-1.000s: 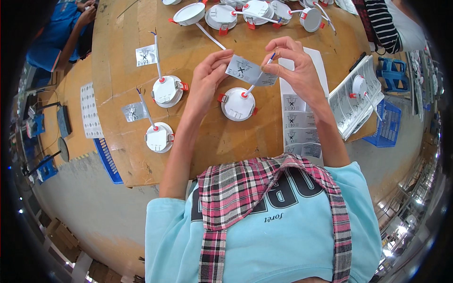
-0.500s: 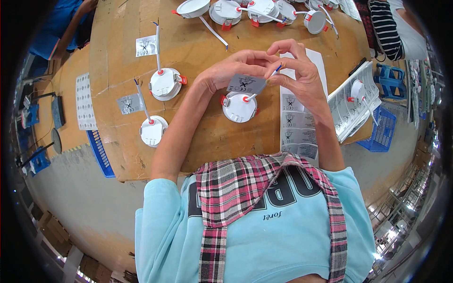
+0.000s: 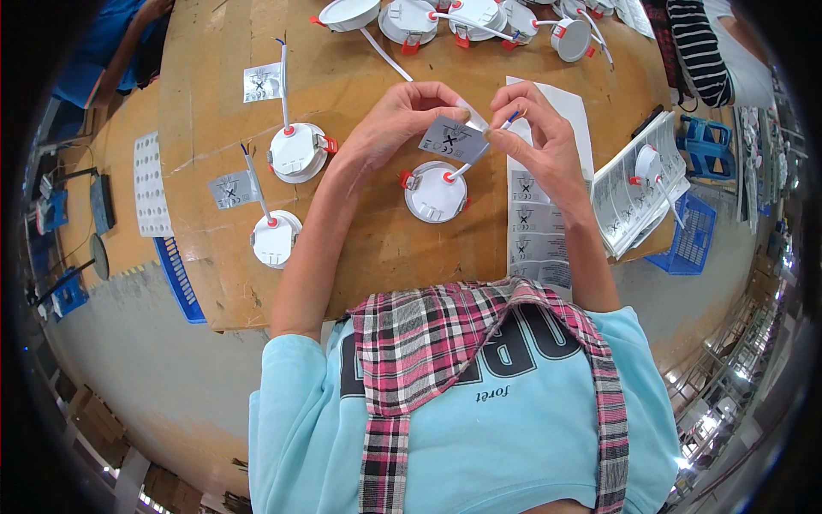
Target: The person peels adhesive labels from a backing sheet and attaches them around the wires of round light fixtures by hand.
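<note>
In front of me a round white downlight [image 3: 435, 194] lies on the table, with a red clip on either side. Its short white cable [image 3: 469, 167] rises toward my right hand [image 3: 541, 135], whose thumb and fingers pinch it near the blue-and-brown wire ends. A silver printed label [image 3: 451, 140] is wrapped on or stuck against this cable, spreading leftward from it. My left hand [image 3: 409, 118] has thumb and forefinger closed at the label's upper edge. To the left, two more downlights, one upper [image 3: 298, 154] and one lower [image 3: 276, 240], have similar labels on their upright cables.
A label sheet [image 3: 538, 244] lies under my right forearm, beside a stack of label sheets [image 3: 638, 193] with a downlight on it. Several downlights [image 3: 409, 21] crowd the far side. Blue baskets [image 3: 692, 236] flank the table. Other people [image 3: 719, 60] sit at the far corners.
My left hand has drawn back to the left, away from my right hand, and the label shows more fully between them. The label sheet's far end has shifted left.
</note>
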A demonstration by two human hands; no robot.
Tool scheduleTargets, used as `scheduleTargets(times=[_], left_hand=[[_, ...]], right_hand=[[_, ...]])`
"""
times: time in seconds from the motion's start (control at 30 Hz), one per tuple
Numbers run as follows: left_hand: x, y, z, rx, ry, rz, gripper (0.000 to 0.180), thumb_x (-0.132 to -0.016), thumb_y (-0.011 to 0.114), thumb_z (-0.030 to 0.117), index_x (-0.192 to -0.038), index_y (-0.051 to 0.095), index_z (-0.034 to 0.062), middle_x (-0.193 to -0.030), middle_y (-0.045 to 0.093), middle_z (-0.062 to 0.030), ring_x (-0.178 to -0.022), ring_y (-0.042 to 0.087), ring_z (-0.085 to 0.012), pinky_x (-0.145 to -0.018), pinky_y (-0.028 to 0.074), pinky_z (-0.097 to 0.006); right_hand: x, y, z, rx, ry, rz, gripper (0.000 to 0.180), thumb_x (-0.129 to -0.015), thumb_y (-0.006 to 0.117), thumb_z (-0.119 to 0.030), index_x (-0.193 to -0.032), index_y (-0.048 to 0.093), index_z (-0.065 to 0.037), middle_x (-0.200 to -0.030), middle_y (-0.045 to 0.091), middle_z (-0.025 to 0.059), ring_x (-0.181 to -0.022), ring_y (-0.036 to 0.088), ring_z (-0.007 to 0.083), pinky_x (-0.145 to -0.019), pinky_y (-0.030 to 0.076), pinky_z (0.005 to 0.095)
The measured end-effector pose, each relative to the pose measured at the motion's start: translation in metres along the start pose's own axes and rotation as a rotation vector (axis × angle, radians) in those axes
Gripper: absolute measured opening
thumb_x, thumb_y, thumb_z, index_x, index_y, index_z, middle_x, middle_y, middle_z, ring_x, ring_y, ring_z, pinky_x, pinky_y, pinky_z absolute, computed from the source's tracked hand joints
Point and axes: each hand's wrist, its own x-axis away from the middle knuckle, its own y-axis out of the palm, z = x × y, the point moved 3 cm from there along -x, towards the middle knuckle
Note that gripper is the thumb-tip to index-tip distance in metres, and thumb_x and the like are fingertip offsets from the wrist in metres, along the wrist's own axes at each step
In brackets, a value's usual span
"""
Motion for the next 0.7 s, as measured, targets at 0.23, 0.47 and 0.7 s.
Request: scheduleTargets(times=[0.23, 0.47, 0.7], left_hand=[[0.004, -0.005, 0.002, 0.016, 0.051, 0.083, 0.02, -0.082, 0.07, 0.022, -0.094, 0.063, 0.0067, -0.087, 0.064, -0.0001, -0.078, 0.061, -0.0074, -0.071, 0.049, -0.023], [0.002, -0.01, -0.001, 0.005, 0.085, 0.063, 0.014, -0.084, 0.065, 0.014, -0.095, 0.062, 0.0056, -0.089, 0.064, -0.0008, -0.08, 0.061, -0.0069, -0.072, 0.049, -0.021], [0.005, -0.015, -0.003, 0.031, 0.096, 0.09, 0.015, -0.086, 0.06, 0.013, -0.097, 0.064, 0.0026, -0.089, 0.065, -0.0028, -0.081, 0.061, -0.0079, -0.075, 0.048, -0.023]], right_hand=[[0.005, 0.008, 0.009, -0.132, 0.098, 0.068, 0.013, -0.078, 0.069, -0.01, -0.084, 0.06, -0.003, -0.09, 0.055, 0.0013, -0.084, 0.052, 0.0117, -0.08, 0.041, 0.0253], [0.011, 0.023, 0.007, -0.276, 0.193, 0.163, 0.017, -0.082, 0.068, -0.009, -0.092, 0.057, -0.002, -0.087, 0.058, 0.0019, -0.079, 0.056, 0.0103, -0.079, 0.046, 0.0268], [0.013, 0.028, 0.004, -0.318, 0.254, 0.207, 0.02, -0.083, 0.067, -0.008, -0.097, 0.054, -0.002, -0.088, 0.058, 0.0041, -0.083, 0.059, 0.0101, -0.078, 0.05, 0.0261]])
